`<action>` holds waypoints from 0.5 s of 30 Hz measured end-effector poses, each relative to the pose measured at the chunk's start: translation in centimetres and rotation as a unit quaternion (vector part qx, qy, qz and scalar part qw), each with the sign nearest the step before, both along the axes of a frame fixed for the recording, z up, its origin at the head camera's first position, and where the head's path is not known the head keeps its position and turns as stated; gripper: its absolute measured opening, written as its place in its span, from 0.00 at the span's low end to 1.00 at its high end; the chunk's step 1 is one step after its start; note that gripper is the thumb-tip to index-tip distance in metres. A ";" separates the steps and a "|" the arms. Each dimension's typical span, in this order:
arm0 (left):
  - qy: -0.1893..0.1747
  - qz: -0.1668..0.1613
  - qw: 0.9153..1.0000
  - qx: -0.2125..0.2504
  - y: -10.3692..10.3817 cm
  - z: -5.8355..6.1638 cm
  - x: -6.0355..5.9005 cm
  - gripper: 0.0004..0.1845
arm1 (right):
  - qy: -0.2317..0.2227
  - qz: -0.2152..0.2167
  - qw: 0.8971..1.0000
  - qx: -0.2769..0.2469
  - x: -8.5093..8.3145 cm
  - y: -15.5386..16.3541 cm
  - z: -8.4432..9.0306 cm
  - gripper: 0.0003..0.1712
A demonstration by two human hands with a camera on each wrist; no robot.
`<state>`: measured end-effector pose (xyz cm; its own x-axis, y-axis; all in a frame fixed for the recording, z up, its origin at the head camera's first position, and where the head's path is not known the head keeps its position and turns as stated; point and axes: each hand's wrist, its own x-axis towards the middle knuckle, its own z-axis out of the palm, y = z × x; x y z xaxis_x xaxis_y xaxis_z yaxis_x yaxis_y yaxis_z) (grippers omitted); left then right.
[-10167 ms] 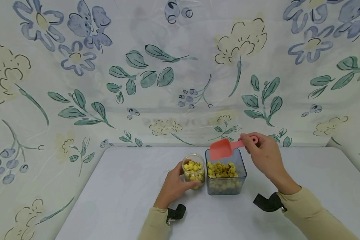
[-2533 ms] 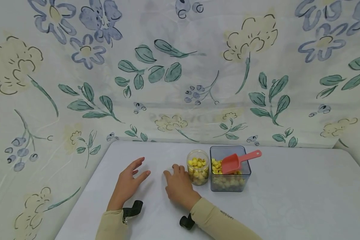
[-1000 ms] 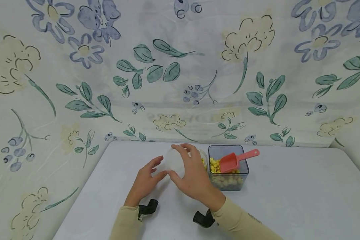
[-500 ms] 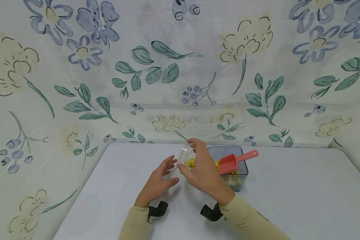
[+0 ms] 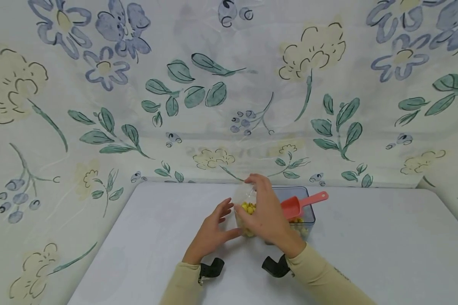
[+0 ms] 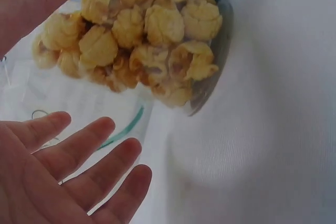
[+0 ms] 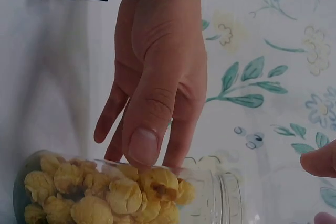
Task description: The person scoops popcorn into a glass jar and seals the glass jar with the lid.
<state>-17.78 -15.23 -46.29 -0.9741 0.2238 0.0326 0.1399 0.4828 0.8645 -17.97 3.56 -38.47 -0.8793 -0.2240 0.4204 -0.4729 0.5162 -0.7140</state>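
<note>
— While you look over my shoulder, tell me what my right hand [image 5: 269,216] has.

— It is up over the mouth of the clear jar [image 5: 245,218] of yellow puffs [image 6: 152,40], with a see-through lid [image 5: 244,192] between its fingers, held at the jar's rim.

— Yes, my grip there is curled narrow on that lid. And my left hand [image 5: 211,233]?

— Fingers spread and nearly straight, a wide grip holding nothing. The thumb [image 7: 144,145] lies against the jar's side in the right wrist view; the other fingers stand just off the glass.

— What stands around?

— The jar is on the white tabletop [image 5: 366,254]. Just beside it, behind your right hand, is a square grey tub [image 5: 308,212] with more puffs and a pink scoop [image 5: 303,204] leaning in it. A flowered cloth [image 5: 213,84] hangs behind.

— What can't you make out?

— Your hand covers most of the tub and the lid's far edge, so I cannot tell whether the lid touches the rim.
</note>
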 end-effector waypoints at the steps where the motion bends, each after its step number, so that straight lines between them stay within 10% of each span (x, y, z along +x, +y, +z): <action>1: 0.002 -0.001 1.000 0.001 0.1 0.0 0.0 0.51 | -0.001 -0.001 1.000 0.000 0.0 0.1 0.0 0.35; 15: 0.020 -0.028 0.999 0.001 1.5 -0.2 -0.3 0.46 | 0.000 -0.002 1.000 0.006 -0.4 0.8 -0.4 0.36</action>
